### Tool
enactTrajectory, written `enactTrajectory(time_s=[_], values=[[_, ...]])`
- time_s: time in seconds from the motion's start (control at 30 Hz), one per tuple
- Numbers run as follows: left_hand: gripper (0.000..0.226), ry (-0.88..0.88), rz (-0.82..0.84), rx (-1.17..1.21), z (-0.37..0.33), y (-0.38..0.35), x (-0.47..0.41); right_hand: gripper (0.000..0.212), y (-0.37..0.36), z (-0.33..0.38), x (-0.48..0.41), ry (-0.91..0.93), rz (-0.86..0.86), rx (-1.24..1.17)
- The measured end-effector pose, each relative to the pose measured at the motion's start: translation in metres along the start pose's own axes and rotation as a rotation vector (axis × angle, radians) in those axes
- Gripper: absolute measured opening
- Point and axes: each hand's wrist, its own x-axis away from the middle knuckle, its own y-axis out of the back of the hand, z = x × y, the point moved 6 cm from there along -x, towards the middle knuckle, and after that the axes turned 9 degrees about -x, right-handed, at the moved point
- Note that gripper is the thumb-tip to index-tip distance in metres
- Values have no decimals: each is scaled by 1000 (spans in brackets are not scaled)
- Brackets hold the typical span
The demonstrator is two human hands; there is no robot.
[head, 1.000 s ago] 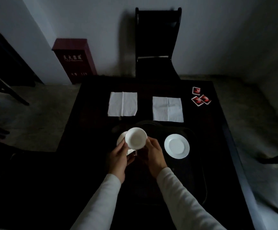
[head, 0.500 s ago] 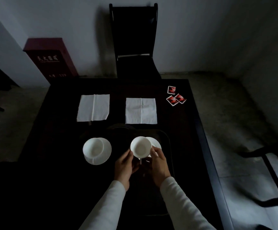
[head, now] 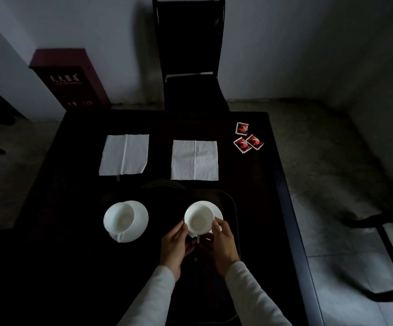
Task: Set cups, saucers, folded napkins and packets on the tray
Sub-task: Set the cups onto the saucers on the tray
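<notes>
My left hand [head: 175, 245] and my right hand [head: 223, 243] both hold a white cup [head: 199, 217] by its near side, over a white saucer [head: 217, 211] on the right part of the dark tray [head: 234, 208]. Whether the cup rests on the saucer I cannot tell. A second white cup [head: 119, 217] stands on its own saucer [head: 141, 218] to the left. Beyond the tray, two white napkins [head: 124, 154] [head: 194, 160] lie flat on the dark table. Three red packets [head: 247, 141] lie at the table's far right.
A dark chair [head: 188, 55] stands at the table's far side. A dark red box [head: 68, 78] is against the wall at the back left. The table's right edge [head: 291, 220] runs close to the tray, with another chair's frame [head: 390, 250] on the floor beyond.
The cup in both hands has travelled from the left saucer to over the right saucer; a second cup is left on the left saucer. My head has turned, shifting the scene.
</notes>
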Motion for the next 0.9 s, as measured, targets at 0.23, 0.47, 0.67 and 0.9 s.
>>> enactTrajectory(time_s=[0.23, 0.47, 0.67, 0.9], values=[[23, -16, 47, -22, 3, -5, -6, 16, 4, 3, -7, 24, -9, -11], [27, -17, 127, -110, 9, -14, -11, 16, 12, 8, -11, 72, -32, 24], [27, 25, 152, -91, 12, -17, -14, 18, 14, 5, -9, 70, -7, 28], [24, 28, 156, -92, 14, -17, -13, 21, 13, 7, -8, 80, 4, 42]])
